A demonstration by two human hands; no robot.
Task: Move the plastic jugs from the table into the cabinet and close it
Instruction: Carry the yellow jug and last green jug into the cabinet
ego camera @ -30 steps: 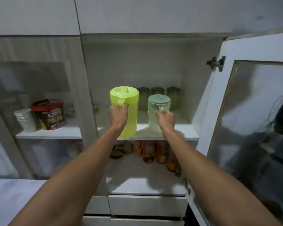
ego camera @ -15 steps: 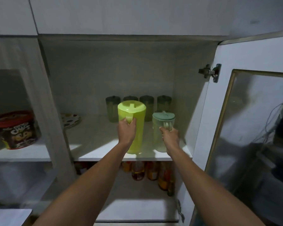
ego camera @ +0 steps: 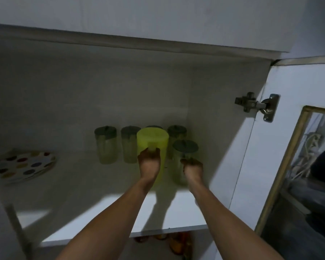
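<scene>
Yellow jug in left hand

A home kitchen, by the look of it: a white cabinet with hinged glass door, a spotted plate and lidded plastic jugs lined up on the shelf.

The yellow-green jug looks like matt, translucent plastic, smooth on its lid, and the smaller jug beside it has a clear plastic body under a dull grey-green plastic lid. The shelf and cabinet door show a smooth white laminate finish with a soft sheen, while the hinge is bare, shiny metal. The spotted plate appears glossy, and the door's glass pane reflects, framed in dull brass-coloured trim.
</scene>
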